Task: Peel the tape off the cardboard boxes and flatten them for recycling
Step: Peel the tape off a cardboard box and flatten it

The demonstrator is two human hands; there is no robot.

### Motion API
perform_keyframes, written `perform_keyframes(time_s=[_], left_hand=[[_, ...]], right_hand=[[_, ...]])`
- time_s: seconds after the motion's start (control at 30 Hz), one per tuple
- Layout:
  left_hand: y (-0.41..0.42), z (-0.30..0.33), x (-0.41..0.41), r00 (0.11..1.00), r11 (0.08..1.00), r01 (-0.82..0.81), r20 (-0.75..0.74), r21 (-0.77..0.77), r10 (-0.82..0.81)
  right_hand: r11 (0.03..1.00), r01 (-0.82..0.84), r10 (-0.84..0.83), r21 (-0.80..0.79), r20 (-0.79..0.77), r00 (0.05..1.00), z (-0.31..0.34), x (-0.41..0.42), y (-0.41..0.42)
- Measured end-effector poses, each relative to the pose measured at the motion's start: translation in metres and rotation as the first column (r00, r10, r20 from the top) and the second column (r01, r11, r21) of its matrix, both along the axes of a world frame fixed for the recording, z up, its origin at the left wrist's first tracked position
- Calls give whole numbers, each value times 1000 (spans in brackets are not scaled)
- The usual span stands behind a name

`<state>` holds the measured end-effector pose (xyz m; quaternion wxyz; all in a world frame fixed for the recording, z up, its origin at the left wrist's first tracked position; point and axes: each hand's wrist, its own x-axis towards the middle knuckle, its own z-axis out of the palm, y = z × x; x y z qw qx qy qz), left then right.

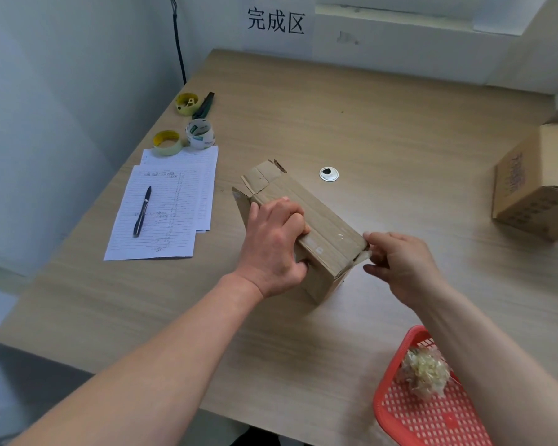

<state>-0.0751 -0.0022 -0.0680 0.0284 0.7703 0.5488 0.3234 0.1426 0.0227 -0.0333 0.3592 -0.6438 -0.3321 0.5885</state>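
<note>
Box [306, 217] between hands: left hand [276, 249] grips it, right hand [400, 268] pinches tape end [363, 257]. Peeling underway, flattening pending. Second box [535, 185] beyond right hand untouched.

The worktop [384, 117] lies bare across its far middle, from the wall to the small metal grommet [329, 174], leaving open passage there. On the left, lined papers [174, 201] with a pen [142, 211], plus tape rolls [187, 133], crowd that side. A second cardboard box [535, 185] blocks the right edge. A red basket [432, 410] holding wadded tape [423, 372] fills the near right corner. Bare wood lies near left, beneath the forearms.
</note>
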Motion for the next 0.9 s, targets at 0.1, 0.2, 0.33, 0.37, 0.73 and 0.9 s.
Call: perform_keyframes(time_s=[0.1, 0.2, 0.33, 0.37, 0.73, 0.9], left_hand=[[0, 0, 0, 1000, 1000, -8, -1, 11, 8], [0, -1, 1, 1000, 1000, -25, -7, 14, 25], [-1, 1, 4, 998, 999, -51, -38, 4, 51], [-2, 1, 4, 998, 999, -52, -46, 3, 53], [-1, 4, 4, 995, 998, -57, -79, -7, 56], [-2, 5, 4, 994, 998, -63, -89, -7, 62]], right_hand=[[984, 176, -174, -8, -186, 967, -2, -4, -12], [931, 363, -356, -37, -311, 881, -2, -12, -24], [868, 495, -479, -44, -340, 810, -2, -19, -38], [874, 485, -466, -31, -332, 820, -2, -20, -40], [926, 336, -309, 172, -166, 936, -2, -27, -63], [933, 269, -265, 240, -52, 963, -1, -31, -74]])
